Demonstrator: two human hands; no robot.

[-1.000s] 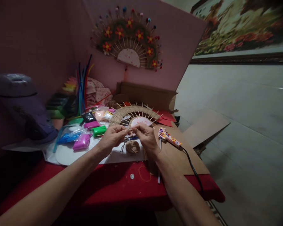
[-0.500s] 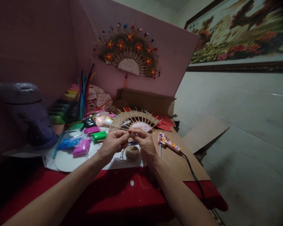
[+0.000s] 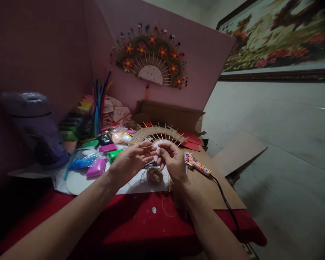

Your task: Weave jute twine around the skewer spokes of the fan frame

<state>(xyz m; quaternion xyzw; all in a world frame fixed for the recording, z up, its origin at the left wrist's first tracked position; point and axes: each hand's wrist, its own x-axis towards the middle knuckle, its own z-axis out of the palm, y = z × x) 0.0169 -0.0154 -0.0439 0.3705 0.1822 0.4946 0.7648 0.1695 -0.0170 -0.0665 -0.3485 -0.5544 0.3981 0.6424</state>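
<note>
My left hand (image 3: 131,161) and my right hand (image 3: 173,162) meet fingertip to fingertip above a small ball of jute twine (image 3: 155,174). The left hand's fingers are stretched out toward the right hand and look loose. Those of the right hand are curled in a pinch; what they hold is too thin to make out. Just behind the hands lies a half-round fan of wooden sticks (image 3: 157,134) with a woven jute band and a pale dotted centre. A patterned glue gun (image 3: 197,164) with a black cord lies just to the right on brown cardboard (image 3: 216,191).
A red cloth (image 3: 141,220) covers the table. Packets of magenta (image 3: 95,168), green (image 3: 114,155) and blue (image 3: 81,162) clay lie at the left, with pipe cleaners (image 3: 100,97) and a purple object (image 3: 35,122) behind. A finished flower fan (image 3: 151,57) hangs on the pink board.
Both hands were pinched together at the fan's front edge. Now the left hand's fingers have stretched out, and the right hand has turned slightly. The view has shifted a little.
</note>
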